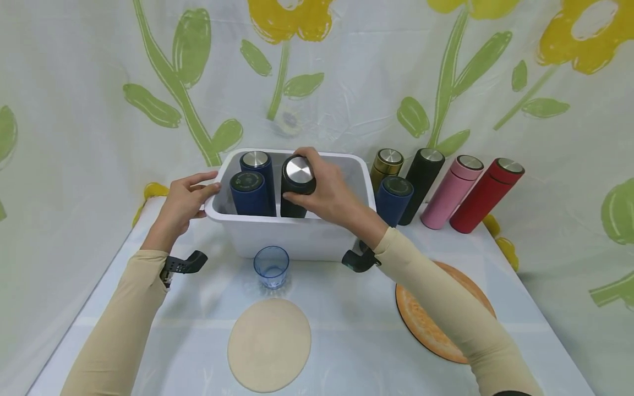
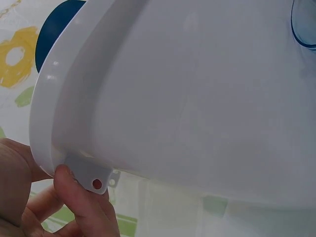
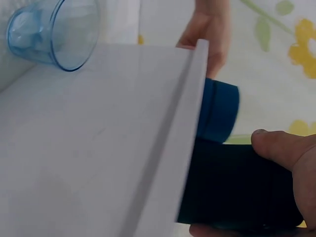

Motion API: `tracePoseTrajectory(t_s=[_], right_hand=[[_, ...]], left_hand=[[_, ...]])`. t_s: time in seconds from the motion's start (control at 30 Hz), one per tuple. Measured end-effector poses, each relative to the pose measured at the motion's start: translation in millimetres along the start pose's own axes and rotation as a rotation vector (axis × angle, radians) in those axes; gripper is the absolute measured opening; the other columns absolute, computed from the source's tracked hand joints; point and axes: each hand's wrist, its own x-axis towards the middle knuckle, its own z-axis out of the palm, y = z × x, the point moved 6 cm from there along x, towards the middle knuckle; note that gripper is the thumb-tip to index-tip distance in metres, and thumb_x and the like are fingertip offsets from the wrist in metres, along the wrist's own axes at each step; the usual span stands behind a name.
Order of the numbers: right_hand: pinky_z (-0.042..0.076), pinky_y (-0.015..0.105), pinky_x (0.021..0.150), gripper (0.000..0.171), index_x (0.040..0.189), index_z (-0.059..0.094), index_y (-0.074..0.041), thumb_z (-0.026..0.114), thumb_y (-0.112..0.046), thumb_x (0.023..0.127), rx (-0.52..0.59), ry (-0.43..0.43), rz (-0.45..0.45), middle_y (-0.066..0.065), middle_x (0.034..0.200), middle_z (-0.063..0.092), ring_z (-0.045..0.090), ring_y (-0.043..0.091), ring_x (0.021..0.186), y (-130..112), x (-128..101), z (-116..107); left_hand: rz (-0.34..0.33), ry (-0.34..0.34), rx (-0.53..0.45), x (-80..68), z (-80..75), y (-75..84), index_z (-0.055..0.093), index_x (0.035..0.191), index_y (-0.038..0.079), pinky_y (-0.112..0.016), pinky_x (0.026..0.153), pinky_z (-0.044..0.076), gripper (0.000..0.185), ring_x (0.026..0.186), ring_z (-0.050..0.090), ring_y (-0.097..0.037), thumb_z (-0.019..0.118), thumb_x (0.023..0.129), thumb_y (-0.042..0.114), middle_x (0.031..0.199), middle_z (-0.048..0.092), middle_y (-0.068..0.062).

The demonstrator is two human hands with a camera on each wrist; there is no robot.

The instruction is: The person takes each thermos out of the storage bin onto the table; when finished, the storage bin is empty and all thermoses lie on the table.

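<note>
My right hand [image 1: 329, 190] grips a black thermos bottle [image 1: 292, 204] around its silver-topped lid, with the lower part down inside the white plastic bin [image 1: 297, 242]. In the right wrist view, the thumb and fingers straddle the dark bottle [image 3: 232, 185] beside the bin wall. Two blue thermos bottles [image 1: 250, 199] [image 1: 268, 171] stand upright in the bin's left half. At the bin's left end, my left hand [image 1: 183, 201] holds the rim. Its fingers [image 2: 81, 195] press around the rim and a small tab with a hole [image 2: 89, 175].
Right of the bin stand gold [image 1: 385, 165], blue [image 1: 393, 199], black [image 1: 422, 184], pink [image 1: 452, 192] and red [image 1: 486, 196] thermos bottles. A blue glass [image 1: 271, 268] stands before the bin, near a beige round mat [image 1: 269, 345]. An orange round mat [image 1: 421, 324] lies under my right forearm.
</note>
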Motion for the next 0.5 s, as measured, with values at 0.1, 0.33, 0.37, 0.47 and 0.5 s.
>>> tracePoseTrajectory(t_s=[0.1,0.33,0.37,0.47,0.5], right_hand=[[0.050,0.028,0.091,0.069,0.135,0.043,-0.009,0.086,-0.014,0.080,0.024,0.025,-0.031,0.006,0.121,0.062,0.063,0.017,0.107,-7,-5,-6],[0.051,0.029,0.089,0.069,0.134,0.044,-0.004,0.086,-0.007,0.079,0.082,0.106,-0.112,0.008,0.119,0.062,0.062,0.017,0.105,-16,-15,-24],[0.051,0.029,0.089,0.069,0.134,0.045,-0.004,0.086,-0.008,0.078,0.075,0.117,-0.118,0.008,0.119,0.062,0.062,0.016,0.105,-17,-17,-27],[0.052,0.030,0.086,0.070,0.134,0.046,-0.004,0.087,-0.010,0.077,0.043,0.162,-0.139,0.008,0.118,0.063,0.062,0.016,0.105,-22,-25,-35],[0.053,0.031,0.085,0.071,0.134,0.046,-0.004,0.088,-0.011,0.077,0.031,0.178,-0.145,0.008,0.118,0.064,0.062,0.016,0.105,-23,-28,-38]], left_hand=[[0.000,0.000,0.004,-1.0,-0.6,0.8,0.042,0.153,0.016,-0.023,0.069,0.054,0.056,0.109,0.054,-0.032,0.057,0.103,0.034,0.142,0.053,-0.022],[-0.001,-0.004,-0.002,-2.8,-0.2,2.4,0.042,0.154,0.016,-0.023,0.069,0.054,0.055,0.110,0.054,-0.031,0.057,0.103,0.033,0.143,0.052,-0.021],[-0.002,-0.005,-0.002,-2.9,0.1,2.3,0.042,0.154,0.016,-0.023,0.069,0.054,0.055,0.109,0.054,-0.031,0.057,0.103,0.033,0.143,0.052,-0.021],[-0.002,-0.001,-0.001,-2.6,0.5,2.2,0.042,0.154,0.016,-0.023,0.069,0.054,0.055,0.109,0.054,-0.030,0.057,0.103,0.032,0.143,0.052,-0.021],[-0.001,0.000,-0.001,-2.5,0.7,2.4,0.042,0.154,0.016,-0.023,0.069,0.054,0.055,0.109,0.054,-0.030,0.057,0.103,0.032,0.143,0.052,-0.021]])
